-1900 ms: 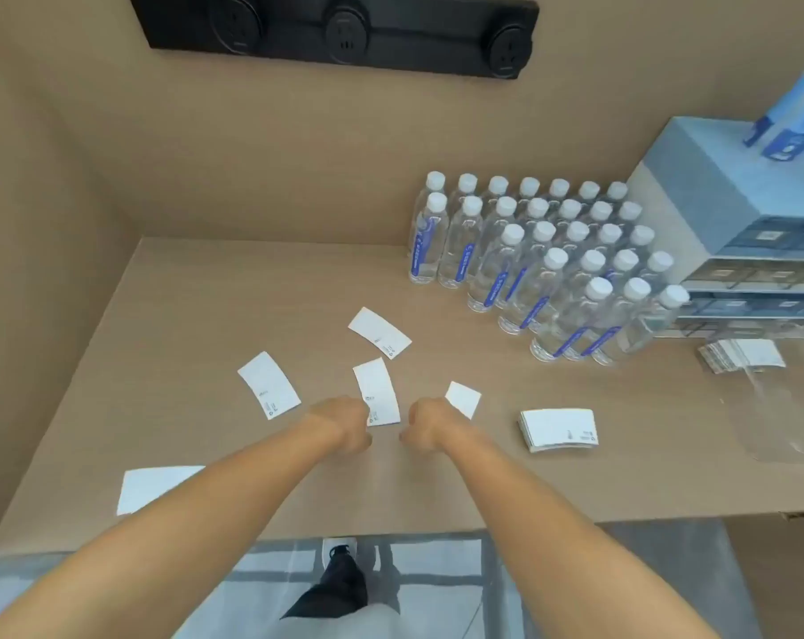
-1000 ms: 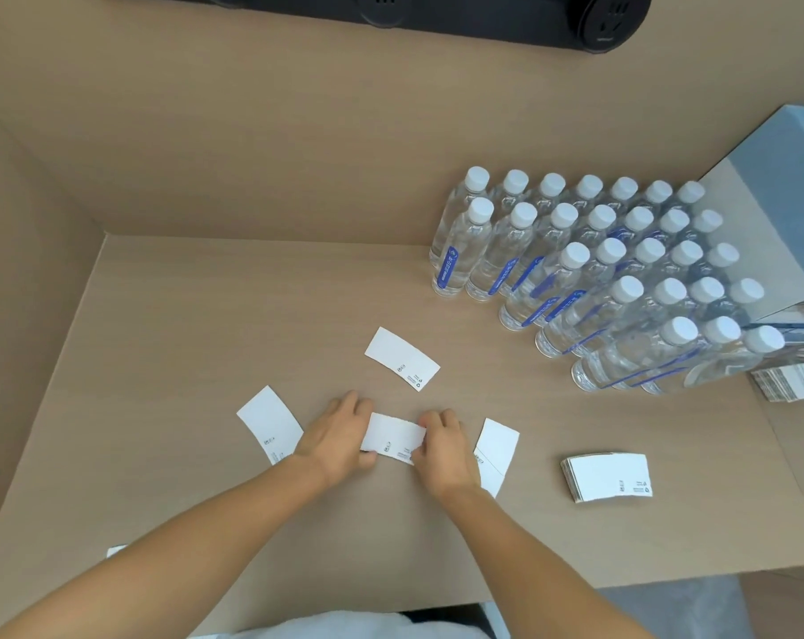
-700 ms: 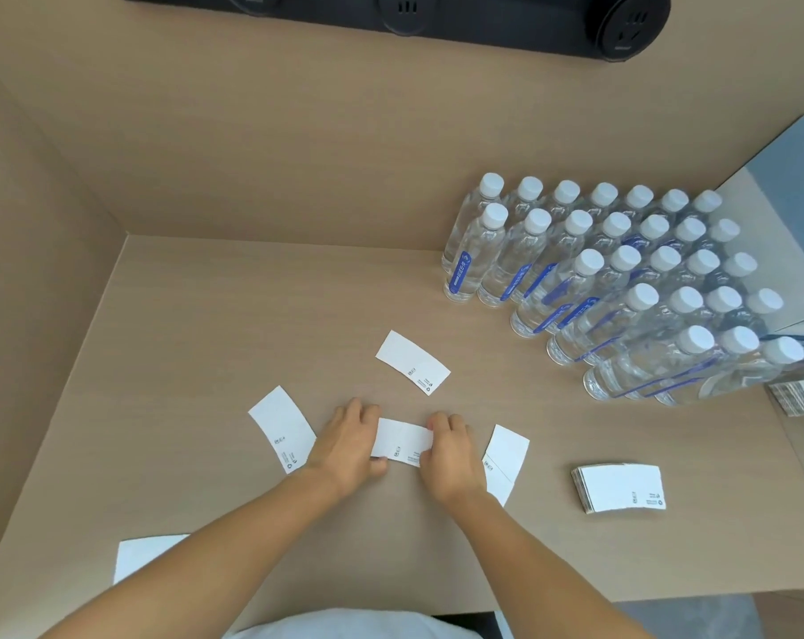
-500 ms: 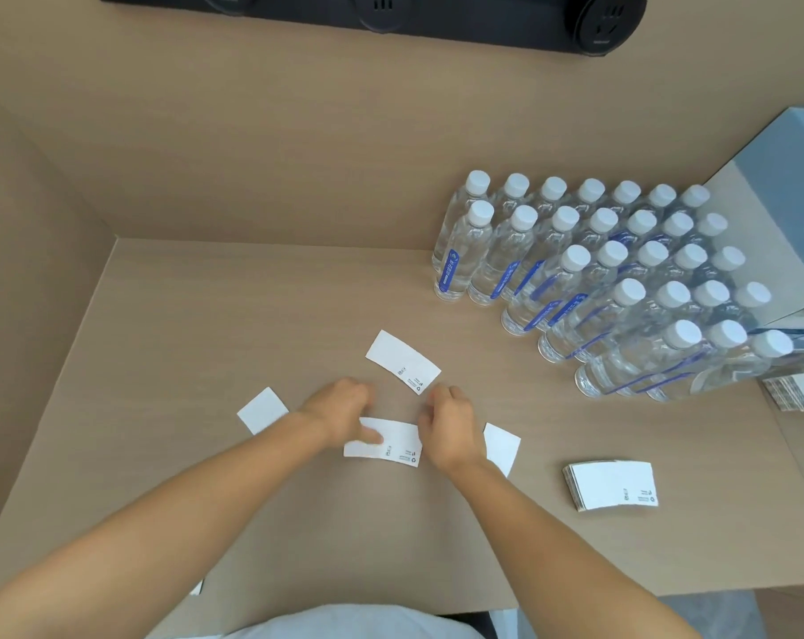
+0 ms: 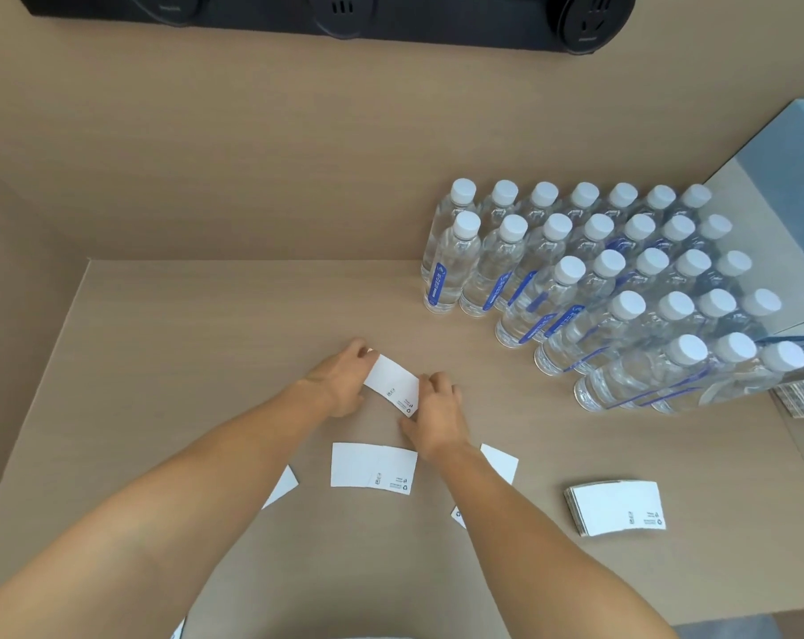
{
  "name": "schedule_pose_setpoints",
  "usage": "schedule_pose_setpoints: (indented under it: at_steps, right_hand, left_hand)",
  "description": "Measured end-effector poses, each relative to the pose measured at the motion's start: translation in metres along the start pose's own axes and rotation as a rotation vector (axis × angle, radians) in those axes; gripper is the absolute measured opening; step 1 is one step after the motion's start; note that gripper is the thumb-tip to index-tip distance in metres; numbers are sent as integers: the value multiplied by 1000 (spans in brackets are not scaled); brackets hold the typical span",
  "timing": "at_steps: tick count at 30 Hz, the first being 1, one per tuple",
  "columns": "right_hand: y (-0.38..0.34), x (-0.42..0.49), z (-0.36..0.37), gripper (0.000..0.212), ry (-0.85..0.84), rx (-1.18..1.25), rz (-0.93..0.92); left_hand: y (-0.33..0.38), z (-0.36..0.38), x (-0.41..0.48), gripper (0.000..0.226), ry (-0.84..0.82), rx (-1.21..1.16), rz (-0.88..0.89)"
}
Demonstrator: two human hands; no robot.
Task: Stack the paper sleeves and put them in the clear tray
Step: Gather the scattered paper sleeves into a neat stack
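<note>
A white paper sleeve [image 5: 393, 384] is held between both hands above the wooden table [image 5: 206, 339]. My left hand [image 5: 342, 380] pinches its left end and my right hand [image 5: 437, 417] grips its right end. A second flat sleeve [image 5: 372, 467] lies just below them. Another sleeve [image 5: 499, 463] shows partly behind my right forearm, and one [image 5: 282, 486] peeks out beside my left forearm. A stack of sleeves [image 5: 614, 507] sits to the right. The clear tray is out of view.
Several water bottles [image 5: 575, 288] with white caps stand in rows at the back right. A grey-blue box [image 5: 787, 214] rises at the right edge, with another pile of sleeves [image 5: 803, 398] below it. A black socket strip [image 5: 344, 11] runs along the back wall.
Both hands left the sleeve they were pressing flat, which now lies nearer me, and reached forward to take hold of the sleeve farther back.
</note>
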State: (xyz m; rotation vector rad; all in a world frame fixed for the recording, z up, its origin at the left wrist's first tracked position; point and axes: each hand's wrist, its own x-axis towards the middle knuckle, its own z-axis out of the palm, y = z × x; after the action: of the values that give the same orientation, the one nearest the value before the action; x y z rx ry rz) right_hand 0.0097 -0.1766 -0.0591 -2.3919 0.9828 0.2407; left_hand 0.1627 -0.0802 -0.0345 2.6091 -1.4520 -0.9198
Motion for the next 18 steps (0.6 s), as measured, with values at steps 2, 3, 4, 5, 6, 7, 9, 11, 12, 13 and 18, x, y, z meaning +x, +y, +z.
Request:
schedule_pose_setpoints:
  at_steps: [2,3,4,5,6,7,9,11,12,13,18]
  right_hand:
    - [2,-1,2,43,4,2,-25]
    - [2,-2,2,40,-2,17,-34]
    - [2,-3,2,40,-13,42,-42]
    - [2,-4,2,42,-25,69,-52]
    - [2,-6,2,44,-35,93,-68]
    - [2,-8,1,47,-40,114,-88]
    - [3,-17,0,49,-51,151,-133]
    - [9,-29,2,49,-79,171,-170]
    - [12,-36,3,50,-95,187,-180]
    - [15,-43,6,51,-107,206,-183]
    - [24,-65,16,51,-116,205,-202]
  left_hand:
    - [2,2,-1,45,26,13,-4]
    - [3,4,-2,43,37,20,-9]
    - [5,4,-4,43,40,22,-16]
    - [5,4,-6,45,32,24,-21]
    - [5,4,-9,44,21,34,-19]
    - [4,4,-13,42,13,51,-5]
    - [-1,7,-24,40,28,69,52]
    - [-6,17,-41,44,66,64,115]
    - [-7,23,-49,48,81,61,140]
    - [-9,29,-56,54,90,52,156]
    - [-11,56,-80,54,108,1,138]
